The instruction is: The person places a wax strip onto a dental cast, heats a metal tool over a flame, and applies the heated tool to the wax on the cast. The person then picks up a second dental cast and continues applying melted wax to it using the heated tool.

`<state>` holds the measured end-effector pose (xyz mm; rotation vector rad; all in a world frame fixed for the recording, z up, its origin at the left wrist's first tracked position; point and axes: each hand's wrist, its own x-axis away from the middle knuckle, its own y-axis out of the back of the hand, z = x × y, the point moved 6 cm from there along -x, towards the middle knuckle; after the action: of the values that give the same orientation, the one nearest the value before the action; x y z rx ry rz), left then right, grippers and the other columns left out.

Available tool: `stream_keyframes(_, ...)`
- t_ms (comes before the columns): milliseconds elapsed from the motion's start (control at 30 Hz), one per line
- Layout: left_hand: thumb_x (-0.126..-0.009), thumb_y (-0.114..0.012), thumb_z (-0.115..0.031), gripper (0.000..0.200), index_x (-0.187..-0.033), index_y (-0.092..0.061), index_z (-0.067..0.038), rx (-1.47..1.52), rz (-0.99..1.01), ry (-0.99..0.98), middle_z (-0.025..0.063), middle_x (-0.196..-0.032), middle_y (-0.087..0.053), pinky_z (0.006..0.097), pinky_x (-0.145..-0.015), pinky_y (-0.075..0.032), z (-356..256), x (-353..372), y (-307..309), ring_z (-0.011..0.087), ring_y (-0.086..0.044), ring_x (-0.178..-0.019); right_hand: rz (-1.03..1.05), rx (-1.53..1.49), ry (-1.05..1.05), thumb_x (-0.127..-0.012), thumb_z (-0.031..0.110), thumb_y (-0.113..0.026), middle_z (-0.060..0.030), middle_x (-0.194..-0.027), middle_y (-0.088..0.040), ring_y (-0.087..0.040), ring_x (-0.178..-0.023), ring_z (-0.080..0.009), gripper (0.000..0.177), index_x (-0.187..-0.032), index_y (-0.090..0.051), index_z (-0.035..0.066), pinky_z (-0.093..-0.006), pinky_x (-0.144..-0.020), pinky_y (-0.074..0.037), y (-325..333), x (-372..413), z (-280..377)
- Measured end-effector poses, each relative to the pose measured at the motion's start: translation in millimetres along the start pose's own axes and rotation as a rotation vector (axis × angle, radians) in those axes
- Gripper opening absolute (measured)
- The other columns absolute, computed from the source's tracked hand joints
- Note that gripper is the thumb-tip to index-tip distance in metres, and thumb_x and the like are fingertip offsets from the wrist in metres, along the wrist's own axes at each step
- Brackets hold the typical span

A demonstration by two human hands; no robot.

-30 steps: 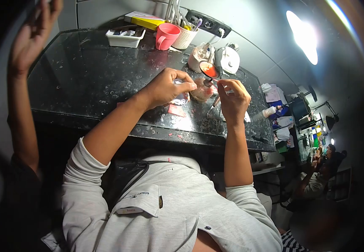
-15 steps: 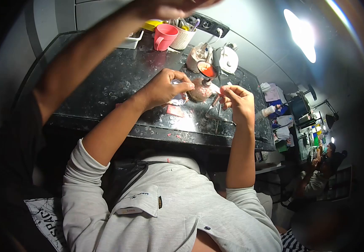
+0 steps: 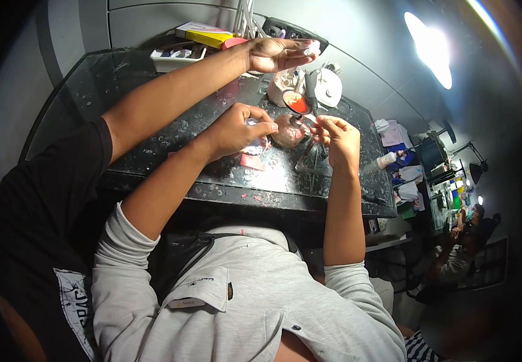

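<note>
My left hand (image 3: 240,130) is closed, thumb and fingers curled round a white plaster-like piece (image 3: 256,145) that they partly hide. In a pinch, my right hand (image 3: 339,137) holds a thin pale tool (image 3: 311,118), its far end at the edge of a small black-rimmed dish of red wax-like material (image 3: 297,101). Under that dish stands a round glass burner-like jar (image 3: 287,134), between my two hands. A pink wax-like sheet (image 3: 252,161) lies on the dark table below my left hand.
A co-worker's arm (image 3: 182,84) reaches across from the left, its hand (image 3: 282,54) holding a small white piece. Behind stand a white tray (image 3: 178,63), a yellow box (image 3: 207,38) and a white rounded device (image 3: 327,87). Pink scraps lie near the table edge (image 3: 237,196).
The co-worker's arm has come down and further over the table, its hand now in view. My right hand has shifted slightly up and left toward the red dish; my left hand has barely moved.
</note>
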<state>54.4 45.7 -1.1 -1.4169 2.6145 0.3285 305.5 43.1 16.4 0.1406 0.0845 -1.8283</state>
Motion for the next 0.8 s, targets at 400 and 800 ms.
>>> stream_keyframes(400, -0.095, -0.066, -0.019, 0.021, -0.101, -0.075, -0.001, 0.022, -0.009, 0.016, 0.0073, -0.084, -0.074, 0.022, -0.059, -0.05, 1, 1, -1, 0.0071, -0.066, -0.068, 0.087, 0.135, 0.201, -0.089, 0.002, -0.077, -0.0121, -0.092, -0.077, -0.074, -0.079, -0.0154, 0.016, -0.103, -0.073, -0.005, -0.0249, -0.065, -0.06, 10, 29, 13)
stream_keyframes(800, -0.095, -0.067, -0.024, 0.022, -0.102, -0.076, -0.005, 0.006, -0.016, 0.014, 0.0047, -0.077, -0.072, 0.0198, -0.045, -0.042, 2, 1, 0, 0.0032, -0.058, -0.056, -0.047, 0.45, 0.687, -0.08, -0.004, -0.08, -0.009, -0.093, -0.076, -0.072, -0.081, -0.0127, 0.012, -0.091, -0.077, 0.0, -0.0253, -0.073, -0.057, -14, 38, 33)
